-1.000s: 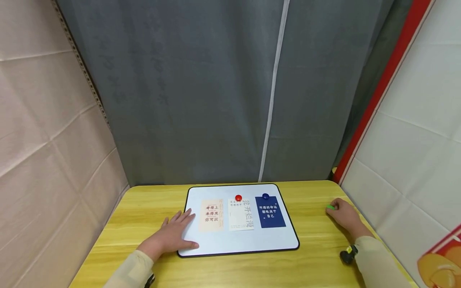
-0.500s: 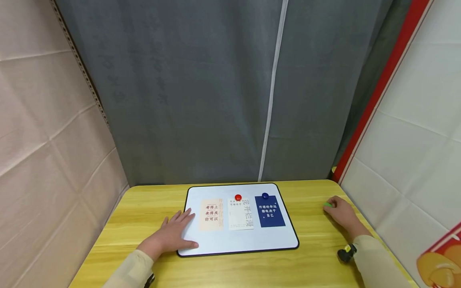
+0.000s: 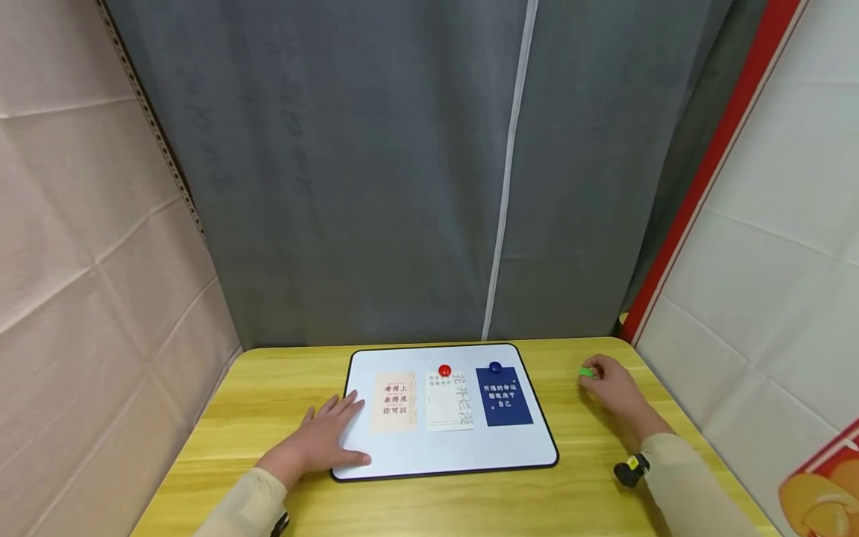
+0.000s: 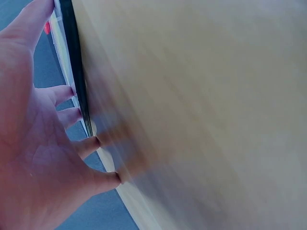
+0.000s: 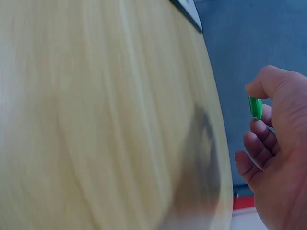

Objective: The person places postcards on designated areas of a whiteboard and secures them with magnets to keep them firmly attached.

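My left hand (image 3: 318, 440) lies with spread fingers over the left edge of a whiteboard (image 3: 443, 455) with a black rim. Three cards are on the board: a cream card (image 3: 394, 403), a white card (image 3: 449, 406) and a dark blue card (image 3: 505, 399). A red round magnet (image 3: 445, 370) sits at the top of the white card, and a blue round magnet (image 3: 495, 367) tops the dark blue one. Right of the board, my right hand (image 3: 614, 388) pinches a green round magnet (image 5: 256, 108) between thumb and fingers, raised above the table in the right wrist view.
The board rests on a yellow wood-grain table (image 3: 268, 388). Behind it hangs a grey curtain (image 3: 376, 186). Pale cloth (image 3: 101, 246) closes off the left side, and a white panel (image 3: 772, 298) with a red border stands on the right.
My right hand has moved left and away from me, toward the board, carrying the green magnet. The left hand and the board have stayed in place.
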Demonstrator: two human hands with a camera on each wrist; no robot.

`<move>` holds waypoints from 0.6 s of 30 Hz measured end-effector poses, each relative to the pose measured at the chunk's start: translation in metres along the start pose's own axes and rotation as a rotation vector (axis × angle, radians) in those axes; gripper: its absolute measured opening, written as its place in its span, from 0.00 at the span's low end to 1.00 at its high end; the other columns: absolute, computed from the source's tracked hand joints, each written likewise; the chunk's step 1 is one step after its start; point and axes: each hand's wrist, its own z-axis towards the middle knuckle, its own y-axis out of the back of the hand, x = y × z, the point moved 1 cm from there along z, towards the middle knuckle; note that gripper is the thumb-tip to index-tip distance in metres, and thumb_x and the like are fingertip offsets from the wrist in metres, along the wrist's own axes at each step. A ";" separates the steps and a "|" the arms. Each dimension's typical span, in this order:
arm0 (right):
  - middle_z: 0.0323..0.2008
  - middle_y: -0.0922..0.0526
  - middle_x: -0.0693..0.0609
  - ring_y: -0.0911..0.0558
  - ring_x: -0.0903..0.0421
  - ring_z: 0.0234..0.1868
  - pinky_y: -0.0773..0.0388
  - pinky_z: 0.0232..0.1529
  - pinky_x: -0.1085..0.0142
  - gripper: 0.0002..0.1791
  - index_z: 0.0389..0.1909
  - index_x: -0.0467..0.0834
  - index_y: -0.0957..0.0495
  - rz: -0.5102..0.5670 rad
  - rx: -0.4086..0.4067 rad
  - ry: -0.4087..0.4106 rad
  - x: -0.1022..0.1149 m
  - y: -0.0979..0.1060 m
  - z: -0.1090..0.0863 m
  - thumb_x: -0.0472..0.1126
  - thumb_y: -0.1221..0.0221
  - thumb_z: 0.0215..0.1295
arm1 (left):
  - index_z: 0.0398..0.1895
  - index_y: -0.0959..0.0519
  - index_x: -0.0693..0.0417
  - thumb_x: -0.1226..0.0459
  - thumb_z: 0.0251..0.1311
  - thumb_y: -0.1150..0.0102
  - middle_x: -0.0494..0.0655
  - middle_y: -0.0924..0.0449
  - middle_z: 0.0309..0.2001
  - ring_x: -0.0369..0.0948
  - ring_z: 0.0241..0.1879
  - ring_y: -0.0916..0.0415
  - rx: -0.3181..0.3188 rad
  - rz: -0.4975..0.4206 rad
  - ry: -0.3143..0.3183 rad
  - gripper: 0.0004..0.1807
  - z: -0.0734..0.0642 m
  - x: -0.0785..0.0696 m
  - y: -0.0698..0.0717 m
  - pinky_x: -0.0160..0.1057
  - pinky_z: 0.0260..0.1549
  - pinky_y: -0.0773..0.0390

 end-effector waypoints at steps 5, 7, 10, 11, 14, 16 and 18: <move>0.42 0.25 0.46 0.26 0.50 0.43 0.28 0.40 0.63 0.12 0.52 0.34 0.23 0.049 0.022 0.020 0.017 -0.011 0.003 0.37 0.34 0.77 | 0.87 0.35 0.53 0.27 0.54 0.25 0.53 0.47 0.89 0.68 0.85 0.50 -0.002 -0.001 -0.002 0.65 0.000 0.000 0.000 0.84 0.73 0.53; 0.43 0.25 0.45 0.26 0.50 0.44 0.27 0.41 0.62 0.13 0.53 0.35 0.22 0.057 0.026 0.026 0.024 -0.016 0.004 0.38 0.33 0.78 | 0.87 0.35 0.52 0.27 0.54 0.25 0.53 0.47 0.89 0.68 0.85 0.49 -0.003 0.000 -0.001 0.65 0.000 0.000 0.000 0.84 0.73 0.53; 0.43 0.25 0.45 0.26 0.49 0.45 0.26 0.43 0.62 0.13 0.54 0.35 0.22 0.062 0.036 0.031 0.035 -0.023 0.006 0.38 0.33 0.78 | 0.87 0.35 0.52 0.27 0.53 0.24 0.53 0.46 0.89 0.68 0.85 0.49 -0.005 0.002 0.001 0.65 0.000 -0.001 0.000 0.84 0.74 0.52; 0.43 0.25 0.45 0.26 0.49 0.45 0.26 0.43 0.62 0.13 0.54 0.36 0.22 0.063 0.038 0.029 0.039 -0.026 0.007 0.38 0.33 0.78 | 0.87 0.35 0.52 0.27 0.53 0.24 0.53 0.46 0.89 0.68 0.85 0.49 -0.005 0.002 0.001 0.65 0.000 -0.001 0.000 0.84 0.74 0.52; 0.43 0.25 0.45 0.25 0.48 0.46 0.26 0.43 0.62 0.13 0.54 0.37 0.21 0.074 0.043 0.024 0.050 -0.034 0.009 0.38 0.32 0.77 | 0.87 0.35 0.52 0.28 0.53 0.24 0.53 0.46 0.89 0.68 0.85 0.49 -0.005 0.002 0.001 0.65 0.000 -0.001 0.001 0.84 0.73 0.52; 0.43 0.25 0.45 0.25 0.47 0.46 0.26 0.43 0.61 0.13 0.54 0.37 0.21 0.076 0.050 0.022 0.058 -0.040 0.011 0.37 0.32 0.77 | 0.87 0.35 0.52 0.28 0.54 0.24 0.53 0.46 0.89 0.68 0.85 0.49 -0.006 0.002 0.000 0.65 -0.001 -0.001 0.001 0.84 0.73 0.52; 0.43 0.25 0.45 0.24 0.47 0.47 0.26 0.44 0.59 0.13 0.55 0.37 0.20 0.082 0.051 0.017 0.066 -0.046 0.013 0.37 0.32 0.76 | 0.87 0.35 0.53 0.28 0.54 0.24 0.53 0.46 0.89 0.68 0.85 0.49 -0.006 0.001 -0.001 0.65 -0.001 -0.001 0.001 0.84 0.73 0.52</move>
